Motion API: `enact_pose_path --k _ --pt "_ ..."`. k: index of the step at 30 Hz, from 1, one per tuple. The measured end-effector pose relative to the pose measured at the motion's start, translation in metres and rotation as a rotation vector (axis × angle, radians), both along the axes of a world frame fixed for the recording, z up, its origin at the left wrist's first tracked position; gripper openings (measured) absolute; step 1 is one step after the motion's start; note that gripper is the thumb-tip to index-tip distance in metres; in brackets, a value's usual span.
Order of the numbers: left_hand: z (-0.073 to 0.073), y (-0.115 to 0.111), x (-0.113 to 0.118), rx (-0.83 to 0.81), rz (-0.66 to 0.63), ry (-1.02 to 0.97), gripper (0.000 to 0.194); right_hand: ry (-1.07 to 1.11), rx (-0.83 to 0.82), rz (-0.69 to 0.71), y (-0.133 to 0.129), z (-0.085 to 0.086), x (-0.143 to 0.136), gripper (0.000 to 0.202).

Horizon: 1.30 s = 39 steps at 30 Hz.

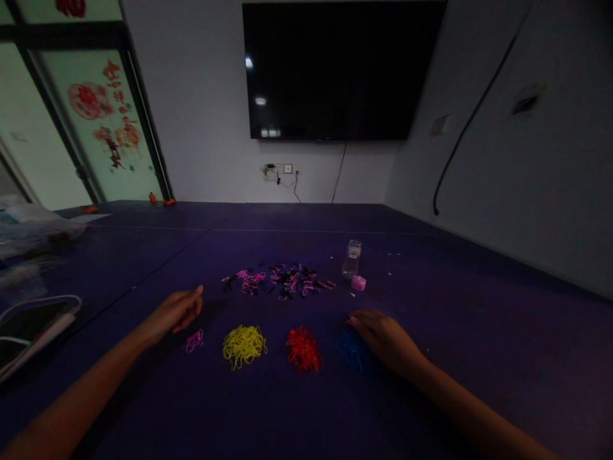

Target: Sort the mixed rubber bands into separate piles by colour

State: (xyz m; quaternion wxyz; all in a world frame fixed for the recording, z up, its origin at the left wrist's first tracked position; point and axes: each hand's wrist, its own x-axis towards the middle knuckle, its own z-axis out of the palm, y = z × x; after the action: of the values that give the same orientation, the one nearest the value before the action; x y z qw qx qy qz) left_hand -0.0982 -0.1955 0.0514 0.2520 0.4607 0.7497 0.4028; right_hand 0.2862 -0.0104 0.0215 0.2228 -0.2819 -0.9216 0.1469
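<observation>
My left hand (179,310) is held over the purple surface with its fingers curled and pressed together; anything in them is too small to make out. Just below it lies a small cluster of pink rubber bands (194,341). A pile of yellow rubber bands (244,346) and one of red rubber bands (304,349) lie between my hands. My right hand (383,335) rests beside the dark blue rubber bands (352,349), partly over them, its fingers loosely extended. Farther off, pink and black rubber bands (292,280) are scattered in a mixed heap.
A clear plastic bottle (352,259) lies behind the right hand, near a pink cap (358,282). At the left edge are a tablet-like device (33,332) with a white cable and some clear plastic bags (33,223). A large screen (342,70) hangs on the wall.
</observation>
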Motion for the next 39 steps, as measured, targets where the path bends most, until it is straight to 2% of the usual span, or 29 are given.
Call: enact_pose_path --k 2,4,8,13,18,21,25,29,33,39 --pt "-0.004 0.009 -0.009 0.178 0.139 0.107 0.053 -0.003 -0.004 0.001 -0.001 0.001 0.0 0.038" --pt "-0.008 0.023 -0.021 0.249 0.183 0.252 0.046 -0.005 -0.001 -0.005 -0.001 0.002 0.0 0.038" --pt "-0.015 0.054 -0.04 0.22 0.056 0.497 0.039 -0.022 -0.006 0.01 -0.002 0.003 0.0 0.04" --pt "-0.017 0.08 -0.048 0.104 -0.23 0.842 0.027 -0.017 0.006 0.017 -0.001 0.002 -0.001 0.039" --pt "-0.016 0.09 -0.051 -0.049 -0.269 1.077 0.028 -0.013 0.006 0.03 -0.001 0.001 -0.002 0.038" --pt "-0.013 0.098 -0.053 -0.02 -0.204 1.06 0.029 -0.007 -0.001 0.031 -0.002 0.002 -0.002 0.039" --pt "-0.007 0.116 -0.049 0.108 -0.134 0.897 0.027 0.004 -0.004 0.023 -0.004 0.004 -0.002 0.039" --pt "-0.004 0.131 -0.04 0.153 -0.221 0.84 0.024 0.001 -0.003 0.011 -0.004 0.005 -0.002 0.038" --pt "-0.007 0.137 -0.034 0.117 -0.343 0.837 0.02 -0.008 -0.003 0.005 -0.004 0.004 -0.001 0.037" --pt "-0.012 0.136 -0.035 0.073 -0.343 0.81 0.022 0.001 0.012 0.02 -0.004 0.005 -0.001 0.037"
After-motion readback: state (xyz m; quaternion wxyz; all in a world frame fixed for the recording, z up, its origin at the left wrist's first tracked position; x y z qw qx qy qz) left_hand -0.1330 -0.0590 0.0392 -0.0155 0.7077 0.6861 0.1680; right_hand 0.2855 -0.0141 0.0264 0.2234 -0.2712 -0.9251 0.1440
